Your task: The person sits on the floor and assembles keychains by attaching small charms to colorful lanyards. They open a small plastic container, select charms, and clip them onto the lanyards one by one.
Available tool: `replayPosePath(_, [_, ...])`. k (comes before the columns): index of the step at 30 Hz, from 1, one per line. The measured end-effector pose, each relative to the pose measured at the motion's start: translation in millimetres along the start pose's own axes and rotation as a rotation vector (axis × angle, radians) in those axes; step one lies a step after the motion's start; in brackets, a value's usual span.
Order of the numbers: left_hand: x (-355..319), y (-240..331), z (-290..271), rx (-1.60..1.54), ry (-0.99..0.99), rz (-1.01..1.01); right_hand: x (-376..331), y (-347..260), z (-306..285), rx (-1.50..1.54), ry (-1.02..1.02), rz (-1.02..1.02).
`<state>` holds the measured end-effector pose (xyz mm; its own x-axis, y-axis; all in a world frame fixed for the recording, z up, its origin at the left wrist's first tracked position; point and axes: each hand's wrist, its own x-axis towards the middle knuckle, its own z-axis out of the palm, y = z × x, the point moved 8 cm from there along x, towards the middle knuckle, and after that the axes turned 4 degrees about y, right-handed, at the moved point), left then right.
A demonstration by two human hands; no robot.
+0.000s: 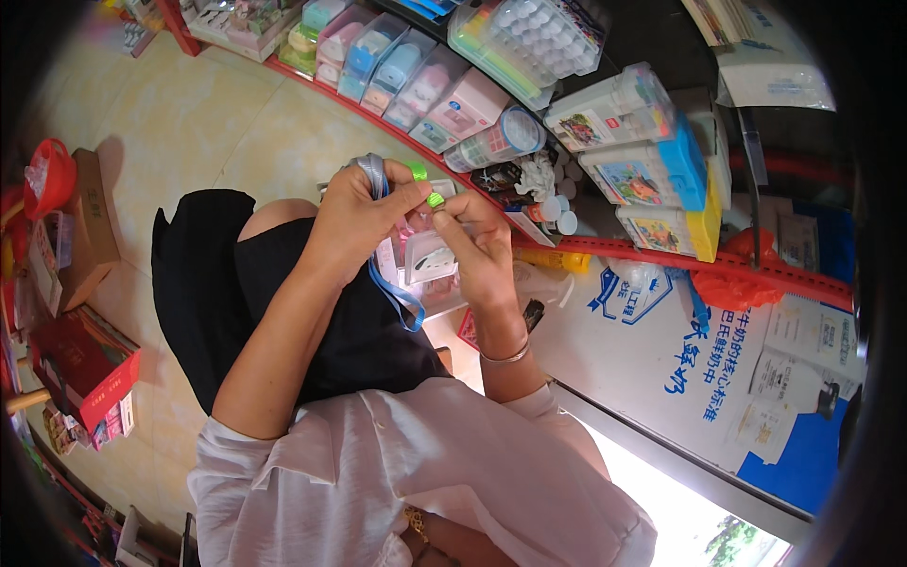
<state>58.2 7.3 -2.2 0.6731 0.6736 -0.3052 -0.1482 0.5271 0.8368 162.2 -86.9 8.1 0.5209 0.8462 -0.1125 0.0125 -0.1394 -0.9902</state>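
Observation:
My left hand is closed around a bundle of blue lanyard straps, whose loop hangs down below it. My right hand pinches the top of a clear plastic badge holder with a pale card inside. Both hands meet above my lap, the fingertips almost touching. The nails are painted bright green. A thin metal bangle circles my right wrist.
A red shelf edge runs past the hands, packed with clear stationery boxes and pastel cases. A white carton with blue print stands at the right. Red boxes and a red basket lie on the tiled floor at the left.

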Motion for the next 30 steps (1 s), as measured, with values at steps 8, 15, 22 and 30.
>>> replayPosePath(8, [4.8,-3.9,-2.0,-0.163,0.055,-0.059,-4.3,2.3,6.4,0.169,-0.144,0.068])
replayPosePath(15, [3.4,-2.8,-1.8,-0.139,0.015,-0.058,-12.0,-5.2,8.6,0.288,-0.166,0.067])
replayPosePath(22, [-8.3,6.5,8.7,0.034,-0.068,-0.056,-2.9,-22.7,-6.6,0.322,-0.009,-0.056])
replayPosePath(30, [-12.3,11.7,5.8,0.180,-0.028,0.115,-7.8,-37.4,-2.7,0.377,0.008,-0.056])
